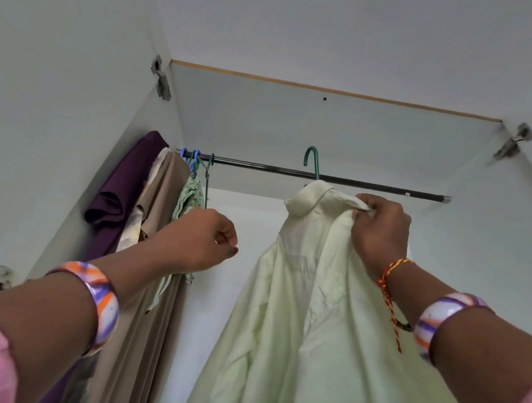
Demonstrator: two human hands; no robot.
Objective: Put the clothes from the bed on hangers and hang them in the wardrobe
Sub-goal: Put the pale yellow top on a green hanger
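Note:
A pale green shirt point(294, 306) hangs on a green hanger point(312, 161) whose hook is raised just above the dark wardrobe rail point(262, 167). My right hand point(379, 229) grips the shirt's shoulder and collar beside the hook. My left hand point(198, 240) is in the air left of the shirt, fingers curled, holding nothing. It is in front of a small green garment point(189, 196) hanging at the rail's left end.
A beige garment point(156, 254) and a purple one point(123, 192) hang at the rail's left end on blue and green hooks. The wardrobe's top panel point(302, 121) lies just above the rail. Door hinges point(161, 77) sit at both upper corners.

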